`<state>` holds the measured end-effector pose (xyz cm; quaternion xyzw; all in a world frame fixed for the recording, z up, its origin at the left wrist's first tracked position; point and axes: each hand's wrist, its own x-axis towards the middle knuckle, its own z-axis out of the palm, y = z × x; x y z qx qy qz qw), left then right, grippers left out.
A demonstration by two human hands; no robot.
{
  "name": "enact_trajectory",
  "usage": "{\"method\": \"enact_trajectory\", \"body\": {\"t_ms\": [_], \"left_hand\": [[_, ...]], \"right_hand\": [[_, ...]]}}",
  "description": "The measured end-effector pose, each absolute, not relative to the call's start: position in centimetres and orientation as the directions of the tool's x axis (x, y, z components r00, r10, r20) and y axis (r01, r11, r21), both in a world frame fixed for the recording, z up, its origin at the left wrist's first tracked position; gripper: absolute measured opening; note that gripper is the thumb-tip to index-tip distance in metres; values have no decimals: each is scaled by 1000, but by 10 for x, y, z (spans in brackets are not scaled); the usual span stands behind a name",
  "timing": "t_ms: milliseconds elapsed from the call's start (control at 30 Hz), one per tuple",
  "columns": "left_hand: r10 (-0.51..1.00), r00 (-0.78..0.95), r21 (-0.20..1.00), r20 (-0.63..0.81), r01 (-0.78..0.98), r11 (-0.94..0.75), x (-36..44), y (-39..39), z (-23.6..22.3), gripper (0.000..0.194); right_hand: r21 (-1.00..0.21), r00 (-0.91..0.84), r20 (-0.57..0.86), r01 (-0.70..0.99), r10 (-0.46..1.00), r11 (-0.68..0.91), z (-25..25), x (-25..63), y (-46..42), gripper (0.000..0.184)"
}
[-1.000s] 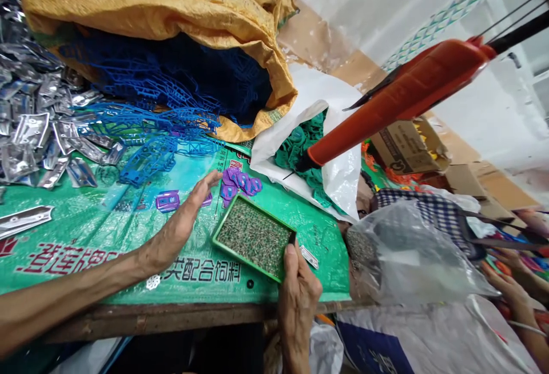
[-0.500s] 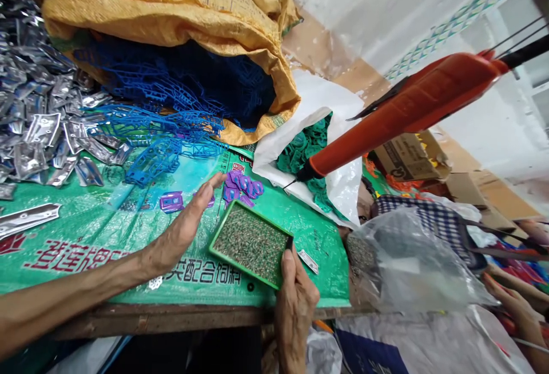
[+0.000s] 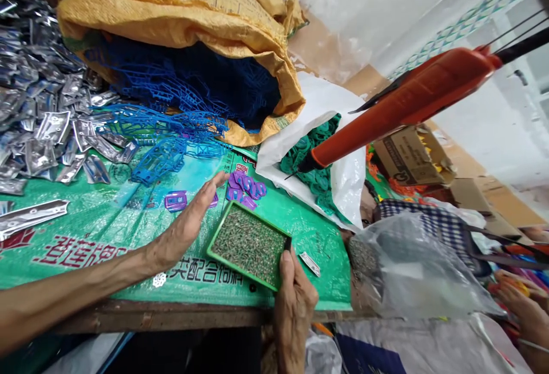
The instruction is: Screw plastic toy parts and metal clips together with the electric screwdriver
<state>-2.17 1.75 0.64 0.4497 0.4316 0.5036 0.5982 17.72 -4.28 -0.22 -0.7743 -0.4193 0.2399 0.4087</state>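
My right hand grips the lower right corner of a shallow green tray, thumb on top by a black patch. The tray is tilted and holds a layer of tiny screws. To its left, my left hand is held upright with straight fingers and nothing in it. Beyond the tray lies a small heap of purple plastic parts. One more purple part rests left of my left fingertips. An orange power screwdriver hangs at the right, its tip over green plastic parts.
A yellow woven sack spills blue plastic frames. Silvery metal pieces are piled at the left. Right of me are a clear plastic bag, a cardboard box and another person's hand. The wooden table edge runs in front.
The view has shifted slightly, moving the background a little to the right. My hands and the tray hold nearly the same pose. The other person's hand at the right has moved.
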Motion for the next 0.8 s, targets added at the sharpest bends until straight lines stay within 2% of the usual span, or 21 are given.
{"method": "enact_trajectory", "body": {"t_ms": [167,267,400,500,667,800], "left_hand": [[989,137,981,-63,-176,87,-22,17,6,80],[992,111,977,-51,-203,73,-24,18,4,79],[988,150,990,-25,-132,45,-23,17,3,75],[992,119,982,-45,-178,65,-22,17,5,74],[987,155,993,-51,-95,66,-24,17,10,79],[992,120,991,-42,-124,57,-26,16,9,76]], "right_hand": [[-835,509,-44,453,860,-311,1,177,-42,86],[-831,555,-30,448,831,-329,1,178,-42,83],[-836,512,25,482,859,-263,-1,175,-42,78],[-841,533,35,473,846,-263,0,174,-43,72],[-851,507,-11,447,862,-274,0,174,-40,79],[-850,536,-2,444,844,-284,0,174,-39,80]]}}
